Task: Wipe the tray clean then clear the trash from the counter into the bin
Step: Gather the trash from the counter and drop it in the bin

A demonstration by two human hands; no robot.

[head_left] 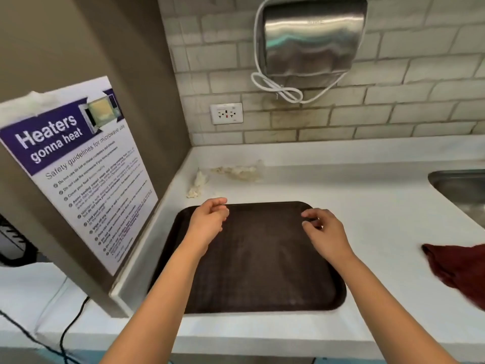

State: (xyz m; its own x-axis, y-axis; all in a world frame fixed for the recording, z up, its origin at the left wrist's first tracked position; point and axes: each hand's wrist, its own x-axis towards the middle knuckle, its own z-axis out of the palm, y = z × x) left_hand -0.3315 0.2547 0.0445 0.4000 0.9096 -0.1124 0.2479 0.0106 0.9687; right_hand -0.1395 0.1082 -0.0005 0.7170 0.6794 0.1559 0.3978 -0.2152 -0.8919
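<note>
A dark brown tray (262, 271) lies flat on the white counter (380, 211), near its front edge. My left hand (210, 222) hovers over the tray's far left corner, fingers loosely curled, holding nothing. Over the far right part of the tray my right hand (324, 231) is likewise empty with relaxed, slightly bent fingers. Crumpled pale paper trash lies beyond the tray: one wad (198, 183) by the left wall and a longer scrap (240, 171) toward the back. A dark red cloth (456, 269) lies on the counter at the right.
A brown wall panel with a microwave safety poster (78, 166) closes the left side. A steel sink (464, 190) is set in the counter at the far right. A power outlet (226, 113) and a steel hand dryer (309, 38) hang on the tiled back wall.
</note>
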